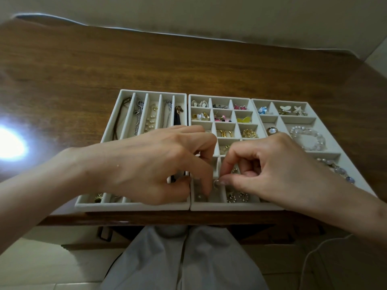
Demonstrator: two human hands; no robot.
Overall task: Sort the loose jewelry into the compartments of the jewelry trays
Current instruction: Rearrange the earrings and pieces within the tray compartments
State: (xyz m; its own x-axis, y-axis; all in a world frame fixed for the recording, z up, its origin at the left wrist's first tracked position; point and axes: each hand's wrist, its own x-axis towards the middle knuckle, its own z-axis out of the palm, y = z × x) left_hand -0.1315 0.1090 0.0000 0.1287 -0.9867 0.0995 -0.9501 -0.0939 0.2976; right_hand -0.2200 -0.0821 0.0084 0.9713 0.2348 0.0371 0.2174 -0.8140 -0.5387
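Three pale jewelry trays stand side by side on the wooden table. The left tray (pixel 129 206) has long slots with necklaces. The middle tray (pixel 210 96) has small squares with earrings and rings. The right tray (pixel 310 104) holds bracelets. Both hands meet over the near end of the middle tray. My right hand (pixel 278 170) pinches a small silvery piece (pixel 215 183) between thumb and forefinger. My left hand (pixel 159 162) has its fingers curled down to the same spot, fingertips by a pearl (pixel 200 196); what it holds is hidden.
A bright light glare (pixel 10 143) lies on the table (pixel 83 65) at the left. A clear bead bracelet (pixel 307 138) sits in the right tray. The trays sit at the table's near edge, above my lap. A white cable (pixel 310 254) hangs at the lower right.
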